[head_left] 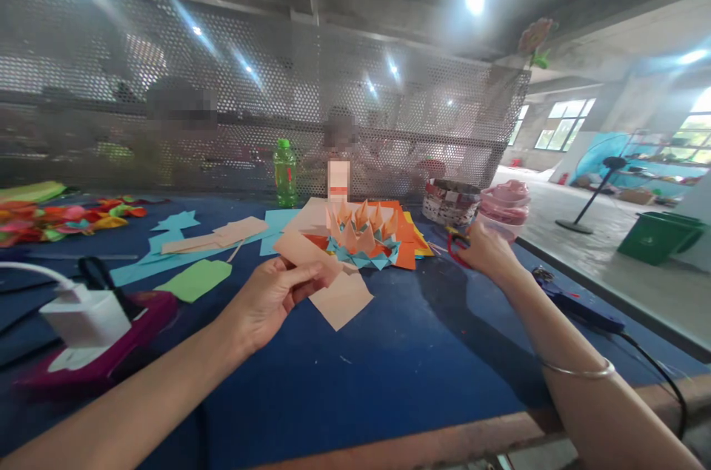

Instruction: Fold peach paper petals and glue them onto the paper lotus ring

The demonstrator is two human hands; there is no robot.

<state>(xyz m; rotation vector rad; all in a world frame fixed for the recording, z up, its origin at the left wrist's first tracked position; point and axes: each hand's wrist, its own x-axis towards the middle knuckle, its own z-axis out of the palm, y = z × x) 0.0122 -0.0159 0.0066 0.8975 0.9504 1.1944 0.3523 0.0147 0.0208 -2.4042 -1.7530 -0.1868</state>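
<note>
Blue tabletop (366, 388) under thin peach paper (304, 249) pinched by the left hand (272, 300); the right hand (483, 252) closes on red-handled scissors (456, 248) near a folded paper lotus (364, 237).

The left arm (127, 400) and right arm (589, 388) reach forward, the left hand (272, 300) curled in a pinch, the right hand (486, 252) closed and bent at the wrist.

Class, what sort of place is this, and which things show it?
Probably a paper-craft workshop: a folded paper lotus, cut peach paper and a long blue worktable strewn with coloured scraps.
</note>
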